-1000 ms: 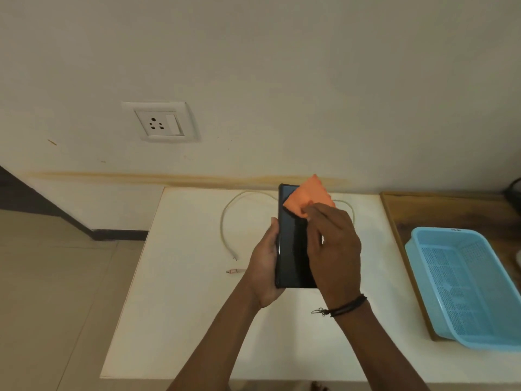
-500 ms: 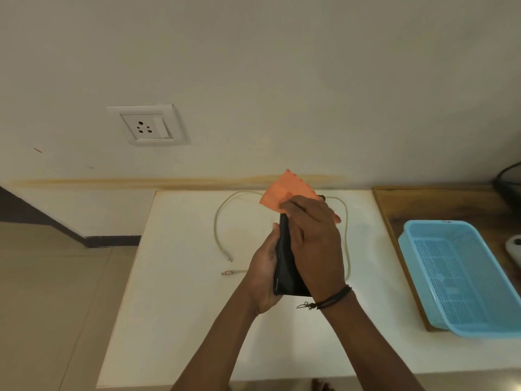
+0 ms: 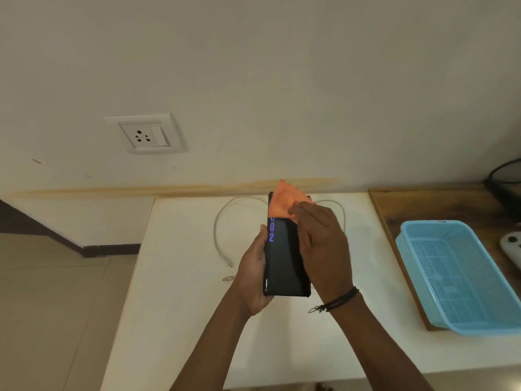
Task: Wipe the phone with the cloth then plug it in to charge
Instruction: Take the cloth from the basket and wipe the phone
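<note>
– Phone point(image 3: 284, 261) location?
– Held in the air over the white surface point(image 3: 180, 306), near the middle of it. Long axis points away from the camera, dark screen faces up. Purple digits are lit near the screen's upper left.

– Left hand point(image 3: 252, 277) grip?
– Closed round the phone's left edge and lower back. Thumb lies along the left side, just below the digits.

– Right hand point(image 3: 324, 249) grip?
– Fingers curled, pinching the orange cloth point(image 3: 284, 203) and pressing it onto the top end of the screen. Cloth covers the phone's far end, and one corner pokes past it. Black cord wristband point(image 3: 338, 300) on that wrist.

– Cable point(image 3: 218, 230)?
– White, lying on the surface in a loop behind the phone and both hands. One end lies loose to the left of the phone. A small connector point(image 3: 228, 278) sits just below that end, near the left hand. The right-hand run disappears behind the right hand.

– Socket point(image 3: 146, 135)?
– White plate on the wall, above and left of the surface, well apart from the phone. Pin holes on its left, rocker switch on its right.

– Anything else?
– Blue mesh basket point(image 3: 451, 277) on a wooden board point(image 3: 394, 215) right of the surface, well apart from the hands. White gadget point(image 3: 511, 246) at the right edge is cut off; cannot tell what it is.
</note>
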